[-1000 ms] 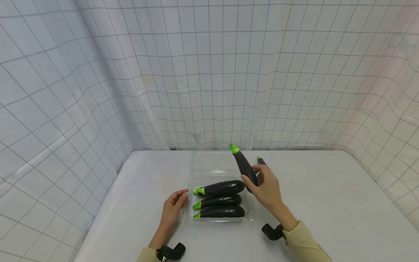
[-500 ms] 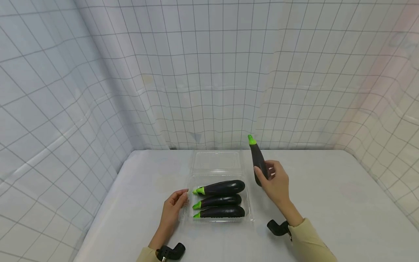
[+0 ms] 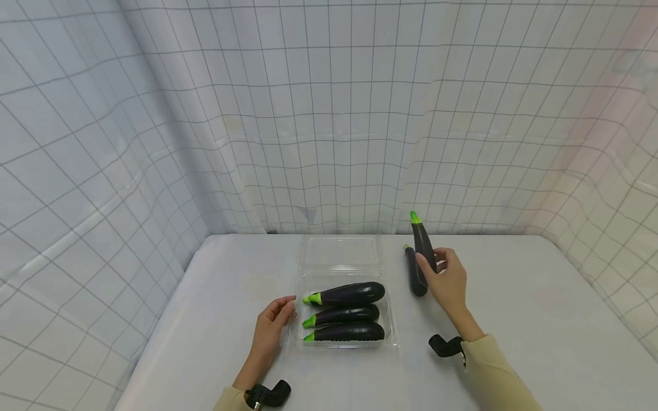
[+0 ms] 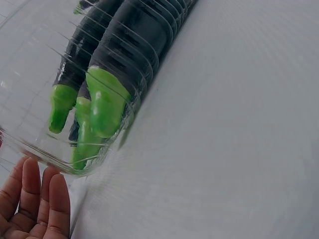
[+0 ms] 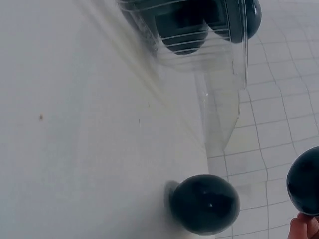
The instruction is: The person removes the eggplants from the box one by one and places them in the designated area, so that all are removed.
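My right hand (image 3: 448, 282) grips an eggplant (image 3: 424, 244) near its round end, with the green stem pointing up and away. Just left of it, a second eggplant (image 3: 415, 277) lies on the table; in the right wrist view the held eggplant (image 5: 305, 181) is apart from it. Several glossy dark eggplants (image 3: 349, 331) lie crosswise in a clear plastic clamshell box (image 3: 392, 334), green stems to the left. At the box's left rim, my left hand (image 3: 271, 325) pinches the edge between thumb and fingers; the left wrist view shows its fingers (image 4: 59, 199) against the rim.
The box's clear lid (image 3: 339, 252) lies folded back towards the far table edge. A white table (image 3: 514, 319) extends to both sides. Gridded white curtains (image 3: 349, 114) stand behind and beside it. Each wrist carries a black camera mount (image 3: 446, 346).
My right hand has carried the eggplant to the right, away from the box and past the eggplant lying on the table. My left hand and the box have stayed in place.
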`<control>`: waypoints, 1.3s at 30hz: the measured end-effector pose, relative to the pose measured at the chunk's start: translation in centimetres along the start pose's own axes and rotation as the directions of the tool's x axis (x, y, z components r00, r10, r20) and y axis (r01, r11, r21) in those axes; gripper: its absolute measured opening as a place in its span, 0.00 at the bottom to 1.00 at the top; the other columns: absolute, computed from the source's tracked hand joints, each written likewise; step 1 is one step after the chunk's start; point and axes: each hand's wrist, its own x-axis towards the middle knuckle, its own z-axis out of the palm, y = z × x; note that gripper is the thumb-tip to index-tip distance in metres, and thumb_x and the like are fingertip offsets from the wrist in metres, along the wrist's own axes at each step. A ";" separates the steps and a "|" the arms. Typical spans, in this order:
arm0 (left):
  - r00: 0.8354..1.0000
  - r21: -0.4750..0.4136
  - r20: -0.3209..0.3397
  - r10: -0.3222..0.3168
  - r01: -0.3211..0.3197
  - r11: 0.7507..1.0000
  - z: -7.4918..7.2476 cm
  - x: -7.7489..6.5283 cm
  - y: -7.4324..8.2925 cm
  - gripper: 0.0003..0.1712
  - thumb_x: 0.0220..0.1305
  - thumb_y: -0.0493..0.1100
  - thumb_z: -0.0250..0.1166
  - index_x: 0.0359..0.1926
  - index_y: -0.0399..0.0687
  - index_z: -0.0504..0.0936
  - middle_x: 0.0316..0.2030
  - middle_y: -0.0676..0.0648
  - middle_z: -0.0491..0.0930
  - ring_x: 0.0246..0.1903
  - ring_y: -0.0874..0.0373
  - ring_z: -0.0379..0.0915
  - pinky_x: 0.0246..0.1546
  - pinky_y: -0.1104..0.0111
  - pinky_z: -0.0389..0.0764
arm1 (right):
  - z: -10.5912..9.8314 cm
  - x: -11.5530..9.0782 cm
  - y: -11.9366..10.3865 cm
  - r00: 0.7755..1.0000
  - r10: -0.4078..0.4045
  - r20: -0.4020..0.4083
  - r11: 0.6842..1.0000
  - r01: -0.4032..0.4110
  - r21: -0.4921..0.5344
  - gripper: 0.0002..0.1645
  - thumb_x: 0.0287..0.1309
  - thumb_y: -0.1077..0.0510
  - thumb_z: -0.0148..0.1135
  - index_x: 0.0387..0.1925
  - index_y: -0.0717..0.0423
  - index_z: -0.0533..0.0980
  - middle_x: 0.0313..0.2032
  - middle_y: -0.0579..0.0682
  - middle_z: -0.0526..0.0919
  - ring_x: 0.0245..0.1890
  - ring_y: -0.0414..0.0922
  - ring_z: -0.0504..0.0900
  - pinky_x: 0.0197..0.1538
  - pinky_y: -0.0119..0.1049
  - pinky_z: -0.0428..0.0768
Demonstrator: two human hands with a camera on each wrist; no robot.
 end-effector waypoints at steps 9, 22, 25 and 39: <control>1.000 0.001 0.012 -0.004 0.004 1.000 -0.1 -0.1 0.3 0.23 0.67 0.50 0.60 0.54 0.37 0.77 0.49 0.40 0.78 0.41 0.62 0.71 0.42 0.73 0.71 | -0.4 0.1 1.8 0.994 0.109 0.027 0.991 -0.106 -0.083 0.23 0.52 0.50 0.70 0.41 0.65 0.75 0.29 0.58 0.79 0.24 0.48 0.73 0.30 0.40 0.69; 1.000 -0.005 0.000 -0.010 0.010 1.000 -0.1 0.1 -0.3 0.22 0.66 0.51 0.61 0.52 0.39 0.78 0.45 0.42 0.79 0.40 0.59 0.71 0.41 0.72 0.72 | -0.7 -0.1 3.4 0.954 0.281 0.107 0.941 -0.253 -0.224 0.28 0.55 0.42 0.65 0.42 0.64 0.74 0.30 0.60 0.77 0.29 0.55 0.73 0.30 0.45 0.67; 1.000 0.000 -0.002 -0.004 0.004 1.000 -0.1 0.2 -0.2 0.23 0.66 0.51 0.61 0.53 0.38 0.78 0.45 0.41 0.78 0.39 0.60 0.71 0.41 0.73 0.72 | -0.8 -0.2 3.7 0.946 0.300 0.124 0.931 -0.261 -0.255 0.29 0.56 0.42 0.65 0.42 0.64 0.74 0.31 0.60 0.77 0.29 0.56 0.74 0.31 0.47 0.68; 1.000 0.008 -0.009 -0.002 0.002 1.000 0.0 0.2 -0.2 0.23 0.66 0.51 0.61 0.52 0.38 0.78 0.44 0.41 0.79 0.38 0.60 0.71 0.40 0.73 0.72 | -1.2 -0.3 4.2 0.916 0.347 0.202 0.897 -0.261 -0.357 0.32 0.58 0.41 0.62 0.44 0.68 0.72 0.33 0.64 0.78 0.29 0.57 0.77 0.29 0.49 0.72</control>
